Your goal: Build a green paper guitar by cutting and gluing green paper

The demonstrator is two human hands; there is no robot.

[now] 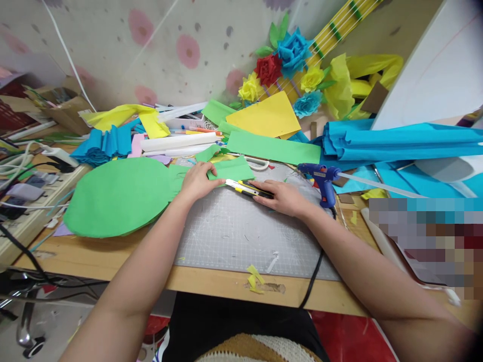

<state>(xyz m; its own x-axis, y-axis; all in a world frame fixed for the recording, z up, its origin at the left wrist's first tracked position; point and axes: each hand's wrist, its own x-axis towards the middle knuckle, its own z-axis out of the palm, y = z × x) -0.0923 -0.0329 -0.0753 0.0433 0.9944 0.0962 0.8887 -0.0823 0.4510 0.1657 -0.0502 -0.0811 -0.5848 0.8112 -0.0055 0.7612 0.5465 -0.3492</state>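
Observation:
A large green cutout [121, 196], rounded on the left with a narrow strip [234, 168] running right, lies across the desk and a grey cutting mat [241, 231]. My left hand [198, 180] grips the narrow strip, thumb at its near edge and fingers over the top. In my right hand [281, 197] is a yellow and black utility knife [245, 188]. Its blade end points left, close to my left thumb and the strip's near edge. Whether the blade touches the paper is too small to tell. White-handled scissors [258, 163] lie just behind the strip, partly covered.
A blue hot glue gun [322, 178] stands right of the mat, its black cord hanging over the desk edge. Green paper [273, 147], yellow card [266, 116] and blue crepe paper [400, 142] crowd the back. A decorated yellow guitar shape [335, 35] leans behind. Cables [30, 151] run left.

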